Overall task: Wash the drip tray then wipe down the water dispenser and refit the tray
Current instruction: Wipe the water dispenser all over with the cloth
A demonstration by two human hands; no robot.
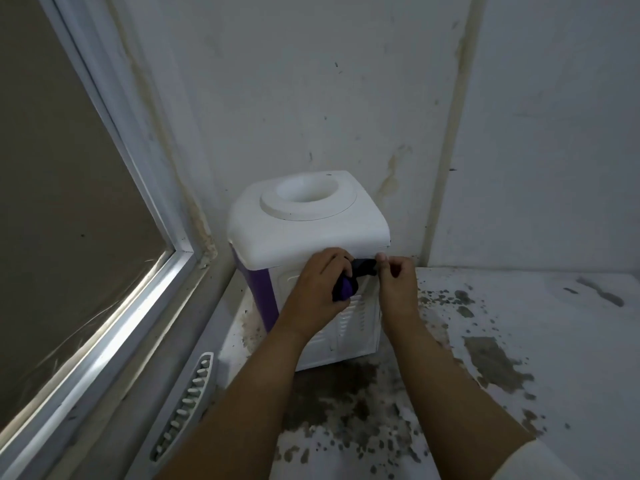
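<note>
**A:** Wide view first: a stained white wall (346, 81) at the far side, a big white-framed window (104, 237) on the left, and a mould-speckled white counter (519, 323) running right.

**B:** And in the far corner stands the white plastic water dispenser with purple side panel (304, 230), empty bottle socket on top, vented face turned towards us.

**A:** The long white slotted drip tray (187, 403) lies near left, flat beside the window sill, well apart from the dispenser. Not refitted yet.

**B:** Both hands work just under the lid's edge. The left hand (318, 289) has its fingers curled round a bunched dark purple cloth (344, 289), pressing it to the vented panel.

**A:** The right hand (396, 275) pinches the cloth's dark far end with fingertips closed together.

**B:** My worry: push too hard and that light, empty unit could slide or tip towards the wall. And the cloth could snag in those vent slots.
</note>
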